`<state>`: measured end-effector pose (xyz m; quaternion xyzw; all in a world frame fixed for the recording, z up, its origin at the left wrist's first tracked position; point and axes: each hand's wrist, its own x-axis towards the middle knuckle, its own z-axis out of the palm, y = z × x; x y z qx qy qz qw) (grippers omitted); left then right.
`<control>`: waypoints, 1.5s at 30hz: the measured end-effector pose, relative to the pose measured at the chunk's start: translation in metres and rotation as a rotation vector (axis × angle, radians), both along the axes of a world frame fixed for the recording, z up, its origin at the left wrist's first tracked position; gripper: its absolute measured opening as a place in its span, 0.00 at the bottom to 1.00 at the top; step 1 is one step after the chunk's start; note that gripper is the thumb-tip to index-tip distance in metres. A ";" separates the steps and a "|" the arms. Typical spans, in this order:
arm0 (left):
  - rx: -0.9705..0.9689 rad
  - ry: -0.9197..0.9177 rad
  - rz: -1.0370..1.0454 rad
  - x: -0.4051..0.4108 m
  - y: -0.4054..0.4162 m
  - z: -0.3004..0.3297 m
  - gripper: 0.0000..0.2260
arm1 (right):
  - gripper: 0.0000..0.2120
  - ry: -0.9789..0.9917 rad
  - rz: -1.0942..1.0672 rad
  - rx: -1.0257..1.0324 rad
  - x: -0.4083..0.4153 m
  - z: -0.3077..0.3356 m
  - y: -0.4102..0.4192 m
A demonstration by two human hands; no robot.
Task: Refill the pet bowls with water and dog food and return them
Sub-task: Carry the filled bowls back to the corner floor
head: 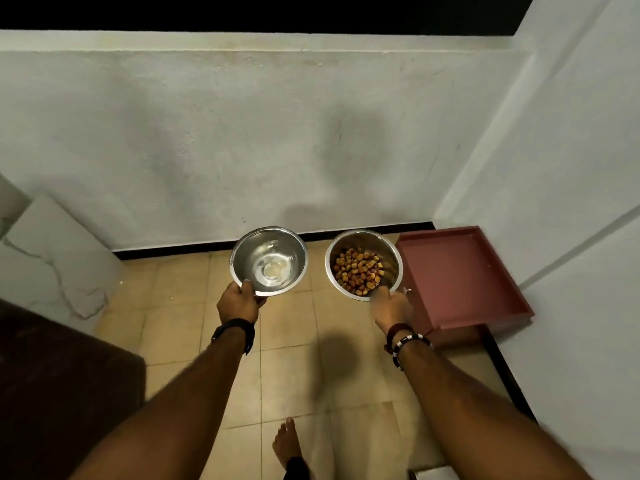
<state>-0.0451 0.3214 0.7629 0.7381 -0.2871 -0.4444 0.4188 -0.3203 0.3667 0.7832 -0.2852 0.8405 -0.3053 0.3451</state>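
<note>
While both arms are reaching forward over the tiled floor [284, 362], the person is holding out two steel bowls side by side, a little apart and clear of the floor, in front of the white wall [242, 140]. Seen from the head camera, the left hand [239, 301] is gripping the water bowl [269, 259] by its near rim, thumb lying over the edge and the fingers curled beneath it; clear water is sitting in the bottom and catching the light. A dark band [235, 329] is circling that wrist. The right hand [391, 308] is gripping the food bowl [363, 265] in the same way, its fingers closed on the near rim, and brown and orange kibble [358, 273] is lying heaped across the inside of it. Beaded bracelets [405, 341] are wrapping the right wrist. Just to the right of the food bowl, a reddish-brown tray [464, 278] with a raised lip is lying on the floor in the corner where the two walls are meeting, and the bowl is overlapping its left edge from this angle; whether the two are touching I cannot tell. A black skirting strip [194, 247] is running along the foot of the wall behind the bowls. A dark brown furnishing [52, 375] is filling the lower left, with a pale marbled slab [52, 258] leaning behind it. Down at the bottom edge, one bare foot [287, 441] is standing on the tiles between the two forearms.
</note>
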 end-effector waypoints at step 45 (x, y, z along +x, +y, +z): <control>0.170 0.265 0.252 -0.044 -0.352 -0.487 0.08 | 0.22 -0.181 -0.056 0.144 -0.026 -0.509 -0.362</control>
